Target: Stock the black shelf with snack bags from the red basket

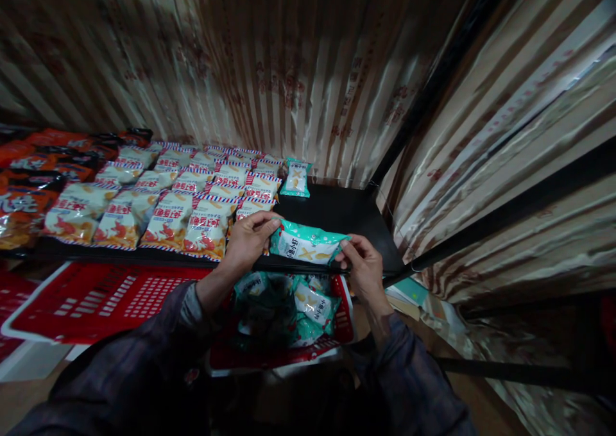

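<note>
A teal snack bag (308,242) is stretched sideways between my hands, above the front edge of the black shelf (337,208). My left hand (250,240) pinches one end of it, thumb on top. The other end is gripped by my right hand (363,263). Farther back on the shelf, a similar teal bag (296,178) stands against the curtain side. Rows of white and orange snack bags (166,221) fill the shelf to the left. Below my hands, several more teal bags (312,304) lie in a red basket (344,308).
Orange and black snack packs (29,199) sit at the shelf's far left. A second red basket (115,298) lies below the shelf at left. Black frame bars (510,199) slant along the right side. Striped curtain cloth (308,70) hangs behind and to the right.
</note>
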### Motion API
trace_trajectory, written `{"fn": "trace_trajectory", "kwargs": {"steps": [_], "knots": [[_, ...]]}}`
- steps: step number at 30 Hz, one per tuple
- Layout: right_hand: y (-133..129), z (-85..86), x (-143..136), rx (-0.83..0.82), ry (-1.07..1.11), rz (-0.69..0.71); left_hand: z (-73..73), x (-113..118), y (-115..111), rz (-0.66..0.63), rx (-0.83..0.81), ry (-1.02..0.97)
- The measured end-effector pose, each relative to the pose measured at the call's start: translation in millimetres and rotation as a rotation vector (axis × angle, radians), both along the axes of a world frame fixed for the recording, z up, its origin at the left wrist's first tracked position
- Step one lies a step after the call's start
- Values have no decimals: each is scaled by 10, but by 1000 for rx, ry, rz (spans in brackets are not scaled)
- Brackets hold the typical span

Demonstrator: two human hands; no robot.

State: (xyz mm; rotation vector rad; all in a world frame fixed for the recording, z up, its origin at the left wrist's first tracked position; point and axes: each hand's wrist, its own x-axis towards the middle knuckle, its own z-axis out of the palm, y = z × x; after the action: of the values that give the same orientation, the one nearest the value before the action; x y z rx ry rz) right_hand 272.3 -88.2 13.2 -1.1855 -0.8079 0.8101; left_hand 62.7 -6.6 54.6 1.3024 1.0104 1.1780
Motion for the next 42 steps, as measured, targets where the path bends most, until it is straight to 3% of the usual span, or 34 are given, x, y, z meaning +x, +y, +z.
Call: {"fn": "trace_trajectory", "kwargs": {"steps": [8,13,18,25,31,35,40,42], "knots": [[-75,72,26,110,-108,4,23,46,-49,-54,52,-63],[-122,102,15,277,-490,-96,-4,73,-43,-62,129,-175],[-178,68,-47,376,-883,-41,-41,85,8,-48,-46,-403],[-184,-114,-151,398,-965,100,-6,46,65,76,-182,-468],[-224,-242,-337,486,-1005,94,-3,21,98,81,-220,-456],[-270,-247,-412,421,-890,85,18,-32,108,84,-279,-472],[-139,-236,-284,192,-233,-115,15,-39,97,99,-291,-499],[-63,-241,-223,76,9,-92,2,-12,83,127,-291,-489]]}}
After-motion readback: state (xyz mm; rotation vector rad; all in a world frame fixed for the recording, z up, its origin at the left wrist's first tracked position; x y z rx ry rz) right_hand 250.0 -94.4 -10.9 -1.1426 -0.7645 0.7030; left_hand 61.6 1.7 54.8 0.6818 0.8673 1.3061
